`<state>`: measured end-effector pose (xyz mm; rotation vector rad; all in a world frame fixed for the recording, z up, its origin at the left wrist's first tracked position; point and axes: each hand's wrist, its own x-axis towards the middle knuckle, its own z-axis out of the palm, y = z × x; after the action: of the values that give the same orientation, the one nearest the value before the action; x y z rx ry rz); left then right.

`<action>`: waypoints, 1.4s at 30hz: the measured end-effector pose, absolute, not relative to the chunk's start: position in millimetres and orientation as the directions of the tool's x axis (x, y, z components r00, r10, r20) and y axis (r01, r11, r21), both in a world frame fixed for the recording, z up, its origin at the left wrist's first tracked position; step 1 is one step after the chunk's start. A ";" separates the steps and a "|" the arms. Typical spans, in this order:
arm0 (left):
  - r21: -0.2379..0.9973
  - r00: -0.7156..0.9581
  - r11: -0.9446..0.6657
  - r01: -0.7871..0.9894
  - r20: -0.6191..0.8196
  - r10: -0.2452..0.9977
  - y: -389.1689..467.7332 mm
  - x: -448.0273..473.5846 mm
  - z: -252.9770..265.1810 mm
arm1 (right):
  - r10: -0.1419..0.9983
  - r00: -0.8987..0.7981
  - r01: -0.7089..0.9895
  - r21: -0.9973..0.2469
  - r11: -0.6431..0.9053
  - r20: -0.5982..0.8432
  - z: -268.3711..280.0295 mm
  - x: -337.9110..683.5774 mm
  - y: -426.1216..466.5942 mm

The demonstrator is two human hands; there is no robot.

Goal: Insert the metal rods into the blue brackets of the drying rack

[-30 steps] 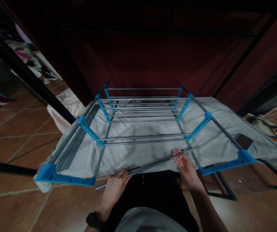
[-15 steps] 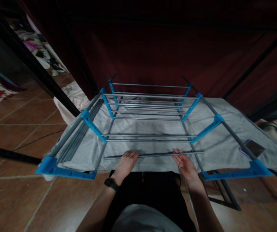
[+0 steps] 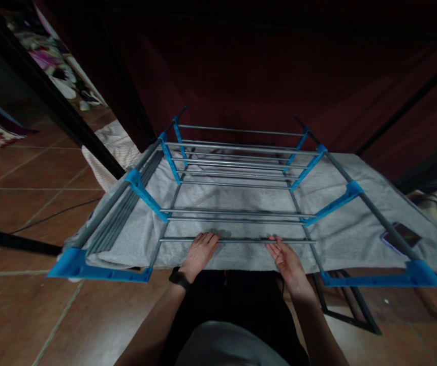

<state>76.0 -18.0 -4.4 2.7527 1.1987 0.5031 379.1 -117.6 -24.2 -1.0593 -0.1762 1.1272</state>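
Note:
A grey metal tube [image 3: 241, 241] lies crosswise near the front of a partly assembled rack of grey tubes and blue plastic brackets [image 3: 148, 198]. My left hand [image 3: 202, 249], with a dark band at the wrist, is closed over the tube left of its middle. Palm turned up, my right hand [image 3: 285, 259] holds the tube's right part at its fingertips. The tube's ends reach the rack's two lower side tubes; whether they are joined cannot be seen. Front brackets stand at left [image 3: 100, 267] and right [image 3: 386, 274].
A grey cloth [image 3: 218, 198] covers the surface under the rack. Several loose tubes [image 3: 121, 218] lie at its left side. A phone [image 3: 400, 237] rests at right, partly behind a side tube. A dark red panel [image 3: 241, 76] stands behind; dark metal bars slant at both sides.
The tube has shifted slightly left and away from me, and its left end has come up level with the right. Both hands moved with it, still on the tube.

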 end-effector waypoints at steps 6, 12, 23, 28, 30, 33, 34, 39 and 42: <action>0.229 0.616 -0.683 0.694 0.303 0.727 -19.3 74.9 -8.7 | 0.768 0.511 -0.650 -0.758 0.052 -0.386 -17.3 370.6 -116.8; 0.204 0.607 -0.676 0.708 0.316 0.730 -20.7 75.8 -6.1 | 0.756 0.531 -0.634 -0.771 0.056 -0.382 -17.7 369.0 -116.9; 0.207 0.607 -0.671 0.712 0.298 0.736 -20.2 77.0 -7.9 | 0.763 0.536 -0.621 -0.781 0.067 -0.361 -21.0 372.6 -118.1; 0.233 0.584 -0.660 0.714 0.321 0.746 -21.2 76.4 -6.0 | 0.722 0.576 -0.618 -0.782 0.077 -0.384 -18.8 377.2 -114.5; 0.245 0.570 -0.647 0.722 0.320 0.757 -21.3 75.5 -5.6 | 0.719 0.584 -0.611 -0.787 0.083 -0.377 -18.4 380.9 -114.2; 0.264 0.561 -0.635 0.726 0.307 0.769 -20.8 74.1 -5.5 | 0.717 0.593 -0.603 -0.792 0.093 -0.367 -19.3 389.0 -115.7; 0.267 0.558 -0.631 0.728 0.305 0.772 -20.5 73.8 -5.5 | 0.714 0.598 -0.600 -0.794 0.096 -0.365 -20.0 392.5 -116.6; 0.242 0.569 -0.641 0.729 0.307 0.763 -20.2 74.1 -4.6 | 0.708 0.618 -0.589 -0.797 0.131 -0.340 -23.4 411.6 -121.1; 0.225 0.571 -0.646 0.730 0.319 0.756 -20.6 74.7 -4.5 | 0.694 0.629 -0.605 -0.781 0.154 -0.350 -22.4 417.1 -122.6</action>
<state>74.7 -20.6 -4.5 2.7237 1.2896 0.6030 417.1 -122.6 -22.4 -1.0657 -0.0992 0.9336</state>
